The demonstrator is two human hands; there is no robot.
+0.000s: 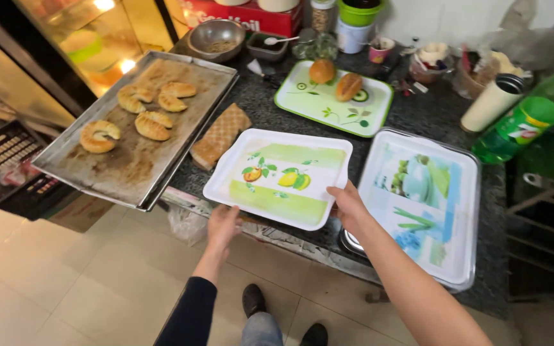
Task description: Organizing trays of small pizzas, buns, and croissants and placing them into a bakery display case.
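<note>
My left hand and my right hand hold the near edge of a white tray printed with fruit on green bands, one hand at each front corner. This tray rests on the dark counter. To its right lies a larger tray with a blue and green picture. Behind it sits a green-rimmed tray carrying two brown buns.
A metal baking sheet with several croissants overhangs the counter at left. A flat brown pastry slab lies beside it. A green bottle, a cream cup, a steel bowl and jars crowd the back.
</note>
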